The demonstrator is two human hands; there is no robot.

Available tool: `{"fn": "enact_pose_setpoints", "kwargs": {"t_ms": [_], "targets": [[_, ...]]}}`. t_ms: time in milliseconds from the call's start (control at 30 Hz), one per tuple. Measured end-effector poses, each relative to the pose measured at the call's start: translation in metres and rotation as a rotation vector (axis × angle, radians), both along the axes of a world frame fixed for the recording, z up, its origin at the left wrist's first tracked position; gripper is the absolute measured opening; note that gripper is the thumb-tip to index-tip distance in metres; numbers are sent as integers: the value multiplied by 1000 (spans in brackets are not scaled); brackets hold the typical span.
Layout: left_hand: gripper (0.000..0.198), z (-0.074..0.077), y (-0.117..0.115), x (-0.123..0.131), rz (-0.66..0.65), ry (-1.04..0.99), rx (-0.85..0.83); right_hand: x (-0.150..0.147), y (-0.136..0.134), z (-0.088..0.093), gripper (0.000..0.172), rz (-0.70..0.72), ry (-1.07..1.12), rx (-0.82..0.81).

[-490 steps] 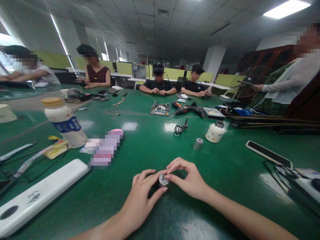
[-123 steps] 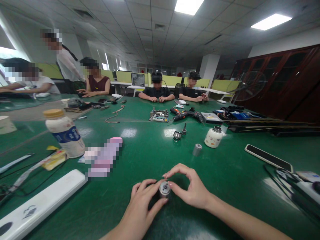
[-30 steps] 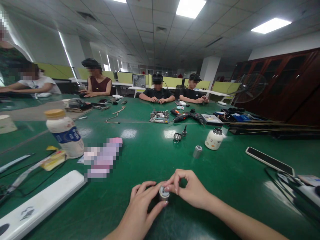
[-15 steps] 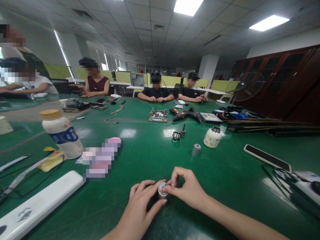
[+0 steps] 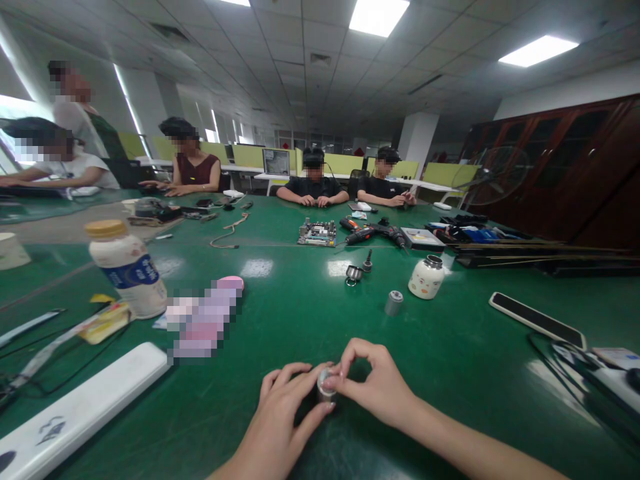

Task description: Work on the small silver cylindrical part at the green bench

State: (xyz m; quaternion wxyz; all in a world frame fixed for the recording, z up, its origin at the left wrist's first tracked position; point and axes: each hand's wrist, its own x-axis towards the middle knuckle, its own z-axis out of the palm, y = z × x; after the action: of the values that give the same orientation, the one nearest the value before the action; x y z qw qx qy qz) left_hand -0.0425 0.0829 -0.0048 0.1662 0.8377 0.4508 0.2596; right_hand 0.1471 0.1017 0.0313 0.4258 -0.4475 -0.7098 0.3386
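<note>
A small silvery metal cylinder (image 5: 327, 396) stands at the near middle of the green table (image 5: 270, 313). My left hand (image 5: 285, 417) is curled around it, with the thumb on its near side and the fingers at its far side. At its top, the thumb and index finger of my right hand (image 5: 377, 383) are pinched together; whatever lies between them is hidden. A similar metal cylinder (image 5: 394, 304) stands farther off to the right. Beyond it are a white patterned jar (image 5: 426, 279), a metal piece with a ring (image 5: 353, 273) and a dark pointed part (image 5: 367, 261).
Left are a white power strip (image 5: 90, 407), a bottle (image 5: 127, 270) and a pink blurred item (image 5: 213, 317). Farther back lie a circuit board (image 5: 317, 232) and power drills (image 5: 373, 230). A black-faced bar (image 5: 537, 320) and cables lie right. Several people sit around the table.
The view has shifted slightly. My hands stay around the cylinder, with the right fingertips moved very little. A standing person at the back left appears farther right.
</note>
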Motion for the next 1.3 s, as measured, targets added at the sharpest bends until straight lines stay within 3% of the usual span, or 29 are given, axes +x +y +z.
{"fn": "enact_pose_setpoints", "kwargs": {"t_ms": [133, 367, 767, 933, 1100, 1300], "targets": [[41, 2, 0, 0, 5, -16, -18, 0, -2, 4, 23, -1, 10, 12], [40, 7, -1, 1, 8, -24, -20, 4, -3, 6, 10, 173, -65, 106], [44, 5, -2, 2, -4, -5, -31, -1, -1, -2, 16, 52, 56, 119], [42, 4, -2, 1, 13, -16, -37, 16, 16, 7, 27, 95, 259, -47], [42, 4, -2, 0, 21, -22, -31, 50, 42, 1, 38, 436, -29, -375], [42, 4, -2, 1, 31, -16, -31, 59, 47, -11, 40, 480, -56, -422]]}}
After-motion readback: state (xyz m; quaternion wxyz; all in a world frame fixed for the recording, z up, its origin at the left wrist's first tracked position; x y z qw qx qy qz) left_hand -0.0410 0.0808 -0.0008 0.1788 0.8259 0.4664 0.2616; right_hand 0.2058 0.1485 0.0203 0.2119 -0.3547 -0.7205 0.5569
